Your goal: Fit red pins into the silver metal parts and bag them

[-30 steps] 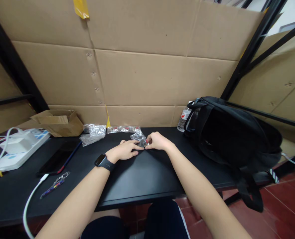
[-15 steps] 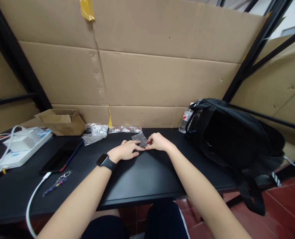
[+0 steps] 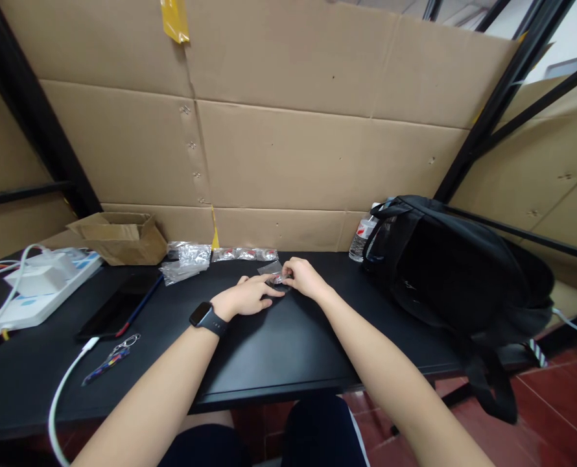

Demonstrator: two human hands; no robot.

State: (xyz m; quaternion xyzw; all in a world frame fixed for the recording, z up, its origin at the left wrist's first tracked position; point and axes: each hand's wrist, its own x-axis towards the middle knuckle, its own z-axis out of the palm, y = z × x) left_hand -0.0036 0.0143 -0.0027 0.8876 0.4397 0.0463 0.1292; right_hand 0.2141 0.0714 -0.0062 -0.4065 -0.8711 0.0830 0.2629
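Note:
A small clear plastic bag (image 3: 269, 267) lies on the black table between my hands. My left hand (image 3: 248, 298), with a dark smartwatch (image 3: 201, 314) on its wrist, rests palm down with fingers stretched over the bag's near side. Its index finger points toward the bag's right edge. My right hand (image 3: 306, 277) pinches a small shiny item with red on it (image 3: 277, 279) at the bag; the fingers partly cover it, and its exact kind is not clear. Behind the hands sits a row of filled clear packets (image 3: 244, 253) with red-marked contents.
Flat clear bags (image 3: 187, 261) and a brown paper box (image 3: 118, 239) stand at the back left. Nearer are a phone (image 3: 118, 308), a keychain (image 3: 111, 362) and a white power strip (image 3: 40, 295). On the right are a water bottle (image 3: 362, 240) and a black backpack (image 3: 458, 272).
My right hand has shifted slightly left and away from me, over the bag. The shiny item now shows at the bag between my hands. My left hand has stayed nearly still.

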